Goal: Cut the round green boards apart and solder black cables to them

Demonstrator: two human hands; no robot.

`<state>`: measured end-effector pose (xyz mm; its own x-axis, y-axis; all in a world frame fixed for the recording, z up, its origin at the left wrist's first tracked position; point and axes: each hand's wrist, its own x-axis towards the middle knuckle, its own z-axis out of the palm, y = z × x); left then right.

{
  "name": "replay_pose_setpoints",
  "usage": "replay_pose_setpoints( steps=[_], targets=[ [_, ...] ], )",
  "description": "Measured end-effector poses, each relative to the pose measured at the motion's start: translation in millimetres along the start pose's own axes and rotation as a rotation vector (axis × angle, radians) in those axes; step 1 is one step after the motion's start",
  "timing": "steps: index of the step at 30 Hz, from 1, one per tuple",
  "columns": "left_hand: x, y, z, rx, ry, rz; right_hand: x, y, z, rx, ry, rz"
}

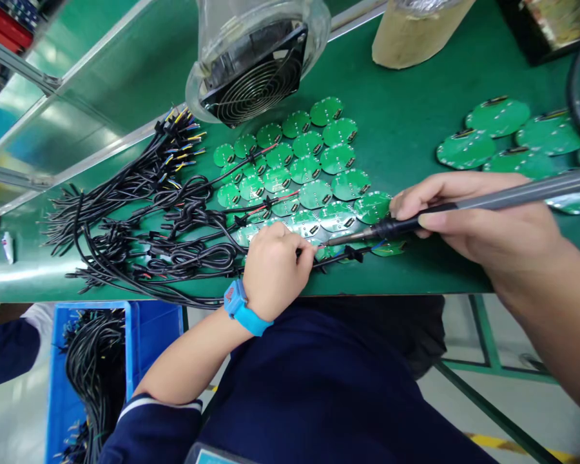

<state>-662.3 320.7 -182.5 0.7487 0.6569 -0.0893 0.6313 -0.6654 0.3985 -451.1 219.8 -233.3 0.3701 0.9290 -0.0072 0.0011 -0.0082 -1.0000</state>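
Observation:
My right hand is closed around a soldering iron, gripped like a pen with its tip pointing left. The tip meets the fingertips of my left hand, which wears a blue wrist strap. My left thumb and forefinger are pinched on what looks like a thin wire, mostly hidden, with a reddish bit showing. Under and around both hands lie round green circuit boards in rows. A black cable with a blue wire end runs just below the iron's tip, across the nearest boards.
Bundled black cables cover the bench's left side. A fan in a clear hood hangs over the back. More round boards lie at right, near a cardboard cylinder. A blue crate holds cables below; another person's sleeve shows at left.

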Motion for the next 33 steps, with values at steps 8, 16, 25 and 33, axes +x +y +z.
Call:
replay_pose_setpoints(
  steps=[8,16,25,33],
  targets=[
    [8.3,6.0,-5.6,0.098,-0.105,0.001,0.3,2.1,-2.0,-0.001,0.002,0.013],
    [12.7,4.5,-11.2,0.192,-0.155,0.054,8.2,-19.7,13.5,0.191,0.165,-0.093],
    [10.7,-3.7,-10.9,0.121,-0.111,0.142,3.7,-17.9,11.7,0.220,0.251,-0.183],
    [31.1,-39.1,-49.1,0.350,0.074,0.017,1.0,-7.4,11.7,0.118,0.317,-0.304]
  ],
)
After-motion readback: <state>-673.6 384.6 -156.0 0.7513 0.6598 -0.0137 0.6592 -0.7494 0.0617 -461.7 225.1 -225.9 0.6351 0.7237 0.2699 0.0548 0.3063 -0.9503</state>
